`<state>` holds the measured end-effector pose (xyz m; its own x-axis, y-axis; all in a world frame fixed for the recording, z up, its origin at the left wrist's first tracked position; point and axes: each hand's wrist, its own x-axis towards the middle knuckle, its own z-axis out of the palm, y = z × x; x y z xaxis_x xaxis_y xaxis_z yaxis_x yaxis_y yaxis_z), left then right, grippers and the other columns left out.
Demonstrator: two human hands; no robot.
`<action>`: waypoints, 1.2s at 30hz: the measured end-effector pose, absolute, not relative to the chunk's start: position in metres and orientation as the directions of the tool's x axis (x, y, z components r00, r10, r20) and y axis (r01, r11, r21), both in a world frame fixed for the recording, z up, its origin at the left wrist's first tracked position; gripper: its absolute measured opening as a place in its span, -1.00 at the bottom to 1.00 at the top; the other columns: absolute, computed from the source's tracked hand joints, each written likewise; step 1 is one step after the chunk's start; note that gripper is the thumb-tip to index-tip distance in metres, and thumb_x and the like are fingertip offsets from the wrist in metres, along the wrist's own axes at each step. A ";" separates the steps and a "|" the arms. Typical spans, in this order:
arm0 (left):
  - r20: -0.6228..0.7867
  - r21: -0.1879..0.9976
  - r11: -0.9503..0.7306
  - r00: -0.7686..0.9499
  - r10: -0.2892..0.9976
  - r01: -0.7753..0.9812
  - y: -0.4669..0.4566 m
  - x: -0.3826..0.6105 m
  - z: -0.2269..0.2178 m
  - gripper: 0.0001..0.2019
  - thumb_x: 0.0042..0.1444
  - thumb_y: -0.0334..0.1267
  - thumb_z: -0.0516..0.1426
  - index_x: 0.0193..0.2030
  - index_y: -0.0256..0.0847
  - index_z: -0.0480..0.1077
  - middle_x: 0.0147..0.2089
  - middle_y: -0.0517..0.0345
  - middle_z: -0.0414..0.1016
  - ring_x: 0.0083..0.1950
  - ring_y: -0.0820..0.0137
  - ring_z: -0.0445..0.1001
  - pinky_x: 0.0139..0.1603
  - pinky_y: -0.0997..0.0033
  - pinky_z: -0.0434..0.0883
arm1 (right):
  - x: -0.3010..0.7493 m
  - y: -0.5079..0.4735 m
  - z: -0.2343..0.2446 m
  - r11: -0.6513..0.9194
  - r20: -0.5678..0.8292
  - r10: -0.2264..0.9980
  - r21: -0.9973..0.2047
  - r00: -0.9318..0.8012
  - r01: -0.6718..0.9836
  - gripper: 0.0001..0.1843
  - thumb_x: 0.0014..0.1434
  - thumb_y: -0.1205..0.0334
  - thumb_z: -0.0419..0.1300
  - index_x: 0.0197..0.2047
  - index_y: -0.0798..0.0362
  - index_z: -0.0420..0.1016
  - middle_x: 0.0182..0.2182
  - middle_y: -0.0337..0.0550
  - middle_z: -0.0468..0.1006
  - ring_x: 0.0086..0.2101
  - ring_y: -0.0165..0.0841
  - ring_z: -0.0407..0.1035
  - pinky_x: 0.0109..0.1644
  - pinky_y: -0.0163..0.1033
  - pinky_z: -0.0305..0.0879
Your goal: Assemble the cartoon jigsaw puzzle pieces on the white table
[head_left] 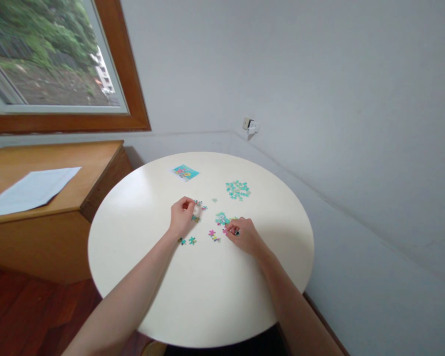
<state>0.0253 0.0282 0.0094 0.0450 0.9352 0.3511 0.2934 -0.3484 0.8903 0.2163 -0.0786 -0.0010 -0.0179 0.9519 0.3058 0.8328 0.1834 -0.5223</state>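
left hand (183,216): centre of the frame, just left of the middle, resting on the table (207,301). fingers curled in, thumb and fingertips pinched together on a small pale piece (197,210).
right hand (245,235): just right of centre and a little lower, palm down, fingers bent. the fingertips touch a pink and teal piece at its left edge; too small to tell whether it is gripped or only pressed.
loose pieces (214,236): pink and teal puzzle bits lying flat between the two hands. two more teal bits (188,241) lie beside the left wrist.
teal patch (221,218): a small group of pieces just above the right hand, touching one another.
teal pile (238,190): a wider scatter of teal pieces further up the table, well apart from both hands.
picture card (186,172): a small colourful card near the far edge of the table, above the left hand.
table: round and white, filling the middle of the frame.
wooden desk (96,163): left of the frame, with a sheet of paper (33,188) on top.
window (48,54): upper left, wood-framed, greenery outside.
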 end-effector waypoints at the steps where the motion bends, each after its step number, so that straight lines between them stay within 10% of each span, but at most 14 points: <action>1: 0.352 0.890 -0.349 0.043 0.935 0.295 0.028 0.025 0.010 -0.83 -0.08 -0.28 -0.01 -0.50 -0.25 0.38 -0.51 0.19 0.43 -0.44 0.45 0.36 -0.39 0.49 0.30 | 0.216 -0.079 -0.001 0.181 0.306 0.952 -0.524 -0.015 0.832 -0.89 -0.06 0.40 0.16 -0.49 0.03 0.48 -0.59 -0.30 0.49 -0.44 -0.42 0.31 -0.18 -0.26 0.05; 16: 0.353 0.868 -0.272 -0.131 0.926 0.416 0.043 0.008 0.010 -0.81 -0.07 -0.25 -0.02 -0.49 -0.22 0.39 -0.45 0.14 0.46 -0.30 0.36 0.41 -0.28 0.43 0.30 | 0.216 -0.077 -0.003 0.194 0.314 0.949 -0.572 -0.006 0.797 -0.93 -0.03 0.36 0.18 -0.51 0.03 0.45 -0.61 -0.30 0.46 -0.49 -0.43 0.30 -0.24 -0.28 0.13; 36: 0.240 0.576 -0.199 0.069 0.968 0.793 0.041 0.011 0.004 -0.69 0.08 -0.39 -0.05 -0.19 -0.23 0.49 -0.04 -0.09 0.46 0.03 0.13 0.35 0.00 0.06 0.18 | 0.216 -0.076 -0.002 0.243 0.332 0.943 -0.615 -0.034 0.750 -0.90 -0.03 0.37 0.13 -0.51 0.04 0.44 -0.60 -0.28 0.46 -0.56 -0.48 0.27 -0.39 -0.37 0.18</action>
<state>0.0112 0.0407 0.0045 0.0688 0.9683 0.2403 0.7932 -0.1992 0.5755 0.2161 -0.0761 -0.0017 -0.0337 0.9428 0.3317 0.7498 0.2433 -0.6153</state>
